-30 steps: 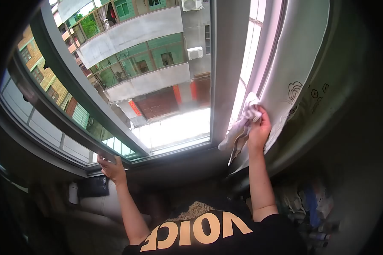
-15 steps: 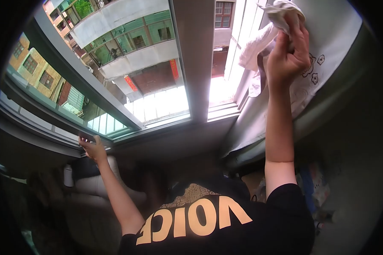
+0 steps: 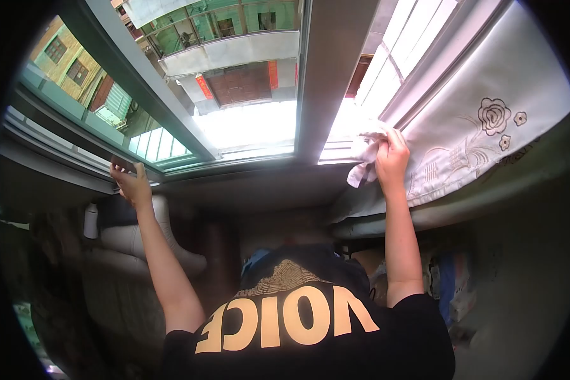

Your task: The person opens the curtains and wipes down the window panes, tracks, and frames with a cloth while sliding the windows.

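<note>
The right hand (image 3: 394,158) pinches a crumpled white cloth (image 3: 363,147), likely light, limp, best gripped bunched; the left hand (image 3: 135,189) half-curls, hold unclear, at a dark window frame (image 3: 95,145)

Towards 11 o'clock stands a grey building (image 3: 234,56) with green-tinted balcony panes (image 3: 215,26); below them a brown door (image 3: 239,85) sits between two red strips (image 3: 273,74). A yellowish brick building (image 3: 66,60) shows at 10. A pale curtain (image 3: 453,130) embroidered with flowers (image 3: 494,116) hangs between 2 and 3. Near 4 lies a dim jumble of blue and white items (image 3: 448,291). Just below 9, a white container (image 3: 91,221) stands beside a light padded seat (image 3: 123,239).
</note>
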`<state>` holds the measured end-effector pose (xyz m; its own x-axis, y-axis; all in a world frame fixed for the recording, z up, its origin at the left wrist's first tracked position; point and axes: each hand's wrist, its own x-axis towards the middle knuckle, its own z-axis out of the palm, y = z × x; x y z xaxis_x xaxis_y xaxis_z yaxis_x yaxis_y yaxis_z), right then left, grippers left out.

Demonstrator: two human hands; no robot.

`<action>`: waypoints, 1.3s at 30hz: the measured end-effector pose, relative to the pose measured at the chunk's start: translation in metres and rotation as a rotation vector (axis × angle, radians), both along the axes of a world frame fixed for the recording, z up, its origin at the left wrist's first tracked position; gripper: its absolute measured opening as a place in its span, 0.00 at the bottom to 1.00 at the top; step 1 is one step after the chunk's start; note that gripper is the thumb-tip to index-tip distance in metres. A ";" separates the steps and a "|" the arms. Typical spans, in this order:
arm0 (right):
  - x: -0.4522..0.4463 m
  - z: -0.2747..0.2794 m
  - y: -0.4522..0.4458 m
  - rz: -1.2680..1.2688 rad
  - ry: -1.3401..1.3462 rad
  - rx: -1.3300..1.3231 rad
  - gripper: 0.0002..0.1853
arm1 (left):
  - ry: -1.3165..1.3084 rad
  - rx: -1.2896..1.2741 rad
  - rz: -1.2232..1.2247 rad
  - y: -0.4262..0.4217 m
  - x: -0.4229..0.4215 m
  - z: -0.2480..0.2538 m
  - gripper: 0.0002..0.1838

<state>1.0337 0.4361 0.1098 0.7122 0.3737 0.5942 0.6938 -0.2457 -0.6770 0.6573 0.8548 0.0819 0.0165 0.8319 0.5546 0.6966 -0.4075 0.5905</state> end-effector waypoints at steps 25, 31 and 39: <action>-0.045 -0.095 0.045 0.017 0.498 -0.222 0.15 | 0.072 0.031 0.094 -0.002 0.002 0.011 0.37; 0.006 -0.113 -0.021 -0.222 0.303 -0.193 0.14 | 0.039 0.029 0.102 0.006 -0.002 0.005 0.38; 0.052 -0.040 -0.130 -0.441 0.322 0.216 0.08 | 0.034 0.074 0.063 0.019 -0.007 -0.005 0.37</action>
<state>1.0854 0.3061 0.0697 0.9302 -0.1041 0.3519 0.3085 -0.2972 -0.9036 0.6502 0.8739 0.0765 -0.0148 0.7886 0.6147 0.7412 -0.4039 0.5361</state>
